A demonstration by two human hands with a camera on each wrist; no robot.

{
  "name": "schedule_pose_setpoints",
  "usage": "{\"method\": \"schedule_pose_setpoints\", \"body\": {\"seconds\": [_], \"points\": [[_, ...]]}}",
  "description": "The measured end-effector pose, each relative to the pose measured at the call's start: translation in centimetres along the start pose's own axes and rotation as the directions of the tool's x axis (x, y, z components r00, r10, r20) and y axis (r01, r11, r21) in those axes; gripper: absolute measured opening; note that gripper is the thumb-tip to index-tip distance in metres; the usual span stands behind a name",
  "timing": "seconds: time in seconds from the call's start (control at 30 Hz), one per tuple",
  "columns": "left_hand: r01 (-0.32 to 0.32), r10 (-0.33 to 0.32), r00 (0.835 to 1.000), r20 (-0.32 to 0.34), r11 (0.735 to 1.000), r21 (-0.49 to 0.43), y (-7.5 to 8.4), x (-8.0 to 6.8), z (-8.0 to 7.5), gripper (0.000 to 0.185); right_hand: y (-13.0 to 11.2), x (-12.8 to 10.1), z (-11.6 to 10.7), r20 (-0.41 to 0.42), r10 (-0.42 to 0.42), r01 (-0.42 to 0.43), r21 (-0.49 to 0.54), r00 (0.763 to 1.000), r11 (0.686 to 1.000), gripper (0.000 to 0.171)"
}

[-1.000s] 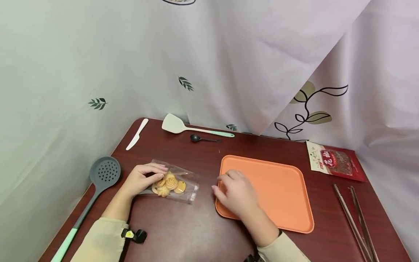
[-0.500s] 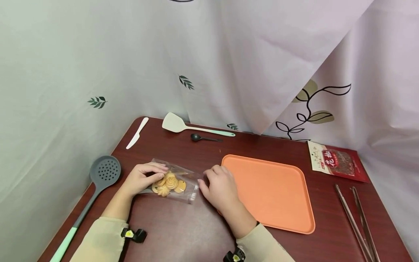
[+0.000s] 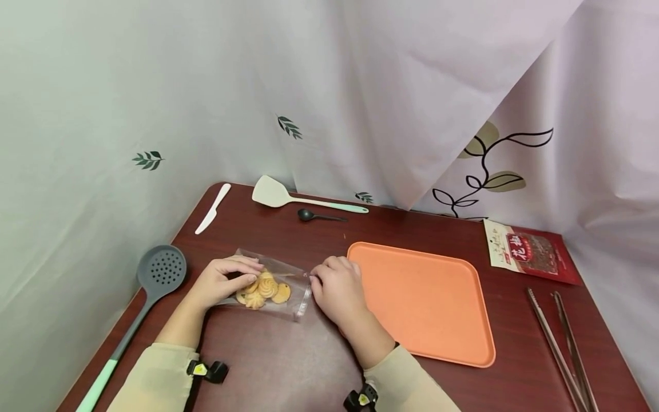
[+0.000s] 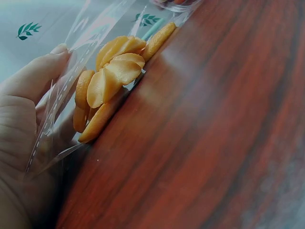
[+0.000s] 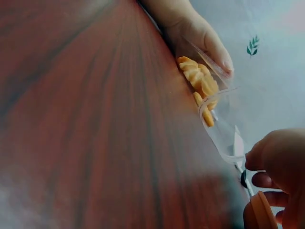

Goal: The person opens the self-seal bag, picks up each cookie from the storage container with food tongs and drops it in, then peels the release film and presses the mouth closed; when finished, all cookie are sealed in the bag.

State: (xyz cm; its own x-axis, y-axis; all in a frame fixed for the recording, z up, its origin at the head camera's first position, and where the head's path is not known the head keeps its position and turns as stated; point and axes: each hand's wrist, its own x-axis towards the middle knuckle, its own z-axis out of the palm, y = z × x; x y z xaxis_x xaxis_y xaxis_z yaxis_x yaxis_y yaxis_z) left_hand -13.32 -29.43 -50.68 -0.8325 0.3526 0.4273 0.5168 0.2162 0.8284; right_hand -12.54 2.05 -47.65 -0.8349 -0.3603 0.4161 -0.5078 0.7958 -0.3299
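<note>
A clear plastic bag of cookies [image 3: 298, 282] lies on the table left of the orange tray [image 3: 427, 303]. Several golden piped cookies [image 3: 268, 286] show through the film. At the bag's left end is my left hand [image 3: 218, 283]; in the left wrist view its thumb [image 4: 40, 74] lies on the near side of the film, with fingers behind it. My right hand [image 3: 340, 289] is at the bag's right end, its thumb and curled fingers at the upper corner. In the right wrist view the bag's rim [image 5: 233, 158] bows out and reaches the right thumb tip.
A grey slotted turner [image 3: 162, 269] lies along the left edge. At the back are a white knife [image 3: 212, 210], a white spatula [image 3: 271, 192] and a small black spoon [image 3: 306, 215]. To the right lie a red spice packet [image 3: 535, 252] and metal tongs [image 3: 558, 349].
My right hand has moved left from over the tray's left edge to the bag's right corner. The left hand has kept its place on the bag.
</note>
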Motion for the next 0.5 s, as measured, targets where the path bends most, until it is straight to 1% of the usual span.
{"method": "schedule_pose_setpoints", "body": {"seconds": [0.1,0.2,0.37,0.5], "points": [[-0.006,0.006,1.000,0.010,1.000,0.006,-0.15,-0.07,0.00,0.031,-0.04,0.06,0.19,-0.002,0.003,-0.003,0.014,1.000,1.000,0.006],[-0.006,0.005,1.000,0.025,1.000,0.029,-0.22,-0.08,0.02,0.031,-0.15,0.12,0.27,-0.002,0.005,-0.005,0.055,1.000,0.998,0.009],[0.000,-0.004,0.999,0.042,0.997,0.081,-0.11,-0.04,0.05,0.033,-0.36,0.27,0.28,-0.045,-0.013,0.020,0.167,0.999,0.986,0.011],[-0.012,0.005,0.997,0.073,0.994,0.105,0.26,0.21,0.18,0.033,-0.63,0.49,0.15,-0.073,-0.019,0.037,0.265,0.997,0.964,0.010]]}}
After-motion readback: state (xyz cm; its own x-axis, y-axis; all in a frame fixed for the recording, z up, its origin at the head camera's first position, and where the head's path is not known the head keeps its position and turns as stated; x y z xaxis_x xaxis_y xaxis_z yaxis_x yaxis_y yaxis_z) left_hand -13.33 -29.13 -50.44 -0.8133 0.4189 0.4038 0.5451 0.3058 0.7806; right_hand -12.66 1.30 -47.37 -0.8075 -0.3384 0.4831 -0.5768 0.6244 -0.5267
